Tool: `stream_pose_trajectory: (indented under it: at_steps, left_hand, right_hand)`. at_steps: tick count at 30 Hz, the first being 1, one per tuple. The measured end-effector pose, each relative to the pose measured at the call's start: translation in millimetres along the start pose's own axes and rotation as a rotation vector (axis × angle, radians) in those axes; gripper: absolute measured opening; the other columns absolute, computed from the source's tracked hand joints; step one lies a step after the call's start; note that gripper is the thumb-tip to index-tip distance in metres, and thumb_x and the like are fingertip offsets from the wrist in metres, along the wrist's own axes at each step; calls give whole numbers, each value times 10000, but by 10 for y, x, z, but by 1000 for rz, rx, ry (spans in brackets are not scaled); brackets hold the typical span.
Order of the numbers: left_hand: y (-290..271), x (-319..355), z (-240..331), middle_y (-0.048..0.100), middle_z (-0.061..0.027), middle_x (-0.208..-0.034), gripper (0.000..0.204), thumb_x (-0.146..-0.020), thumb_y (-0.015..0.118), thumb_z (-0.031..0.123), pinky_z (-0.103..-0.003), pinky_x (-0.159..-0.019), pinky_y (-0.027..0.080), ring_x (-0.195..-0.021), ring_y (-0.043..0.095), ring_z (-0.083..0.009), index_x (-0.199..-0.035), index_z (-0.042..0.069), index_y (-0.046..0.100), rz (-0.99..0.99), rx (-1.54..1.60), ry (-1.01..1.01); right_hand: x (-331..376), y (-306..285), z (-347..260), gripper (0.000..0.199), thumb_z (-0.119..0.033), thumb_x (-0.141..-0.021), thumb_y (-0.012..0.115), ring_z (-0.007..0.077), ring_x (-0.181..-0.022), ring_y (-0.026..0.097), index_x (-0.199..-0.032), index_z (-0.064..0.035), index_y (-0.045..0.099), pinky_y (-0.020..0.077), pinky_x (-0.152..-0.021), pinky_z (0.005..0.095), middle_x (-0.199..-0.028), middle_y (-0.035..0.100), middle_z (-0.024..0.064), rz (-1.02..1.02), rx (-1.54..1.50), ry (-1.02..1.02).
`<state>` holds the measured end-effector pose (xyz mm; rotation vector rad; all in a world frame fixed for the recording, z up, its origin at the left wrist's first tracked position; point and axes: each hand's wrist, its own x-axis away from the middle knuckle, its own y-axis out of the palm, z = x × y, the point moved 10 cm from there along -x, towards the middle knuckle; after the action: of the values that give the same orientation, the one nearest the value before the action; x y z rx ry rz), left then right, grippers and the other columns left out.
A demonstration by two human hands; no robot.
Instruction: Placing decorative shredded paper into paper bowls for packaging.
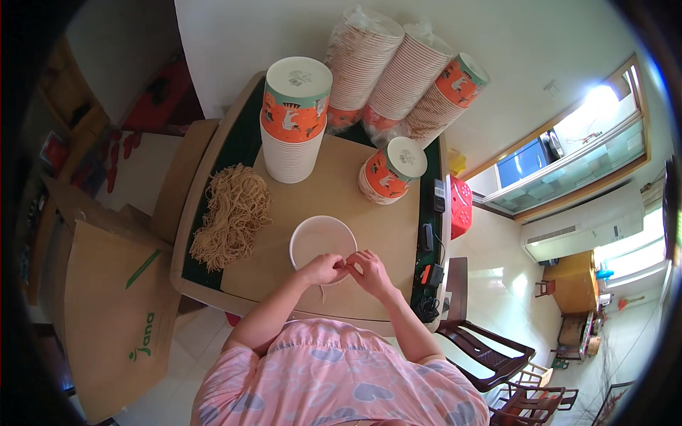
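Table (312, 206) in front of me, tan top w/ dark green edges. Big cardboard box (114, 305) on the floor to my left. Far side, leaning on the wall: three bagged sleeves of cups (398, 71), laid over on their sides. Far left on the table, a tall upside-down stack of cups (293, 121), orange band near the top. Right of it, a shorter stack (391, 172), tilted. Left part of the table: pile of dry noodles (231, 213), loose, spreading from the tan top onto the green edge. Dark chairs (490, 355) near right on the floor. Red thing (460, 206) off the right edge of the table, can't tell what it is. Small black gadgets (428, 273) along the right green edge.

White bowl (323, 245) sits near-centre, right in front of me, mouth up. Both hands meet over its near rim. Left hand (323, 270) curled, fingers pinched tight; right hand (369, 268) likewise, fingertips touching the left's. A thin pale strand (322, 291) hangs below the left hand, near the bowl's near side – too small to say what it is, or what else I'm pinching.
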<state>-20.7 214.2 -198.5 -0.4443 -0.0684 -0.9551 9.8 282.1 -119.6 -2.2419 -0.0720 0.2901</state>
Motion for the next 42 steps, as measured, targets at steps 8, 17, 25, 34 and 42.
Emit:
stream_pose_trajectory:
  at_steps: [8,17,25,34,42]
  left_hand:
    - [109,-7,-267,591,-60,-660,110,-830,537,115,-276,-566,452,-622,569,-124,-809,13,572,-8,332,-240]
    - [3,-117,-385,580,-40,-641,166,-851,512,127,-257,-554,444,-596,547,-115,-750,11,575,166,282,-130]
    - [90,-107,-337,589,-47,-642,189,-861,497,134,-256,-555,463,-585,562,-115,-729,15,560,84,470,-146]
    - [106,-53,-238,535,-28,-574,180,-871,484,121,-240,-452,435,-482,529,-100,-736,21,547,47,526,-213]
    - [139,-87,-363,483,5,-540,169,-872,496,131,-229,-384,335,-406,420,-76,-778,26,589,67,550,-227]
  right_hand:
    - [43,9,17,75,-48,-723,626,287,-782,551,-778,-38,576,448,-728,361,-828,607,88,13,-13,5]
    - [103,-117,-75,77,-74,-713,646,282,-877,529,-766,-70,590,424,-787,386,-936,592,88,182,118,44]
    - [114,-54,-10,70,-75,-718,635,274,-859,538,-762,-75,581,420,-746,376,-910,599,62,150,112,66]
    - [140,18,76,70,-77,-712,638,266,-845,540,-758,-88,586,416,-750,380,-909,601,55,124,94,103]
    - [159,-70,35,84,-86,-703,653,278,-926,500,-761,-106,596,388,-794,394,-987,576,64,212,162,99]
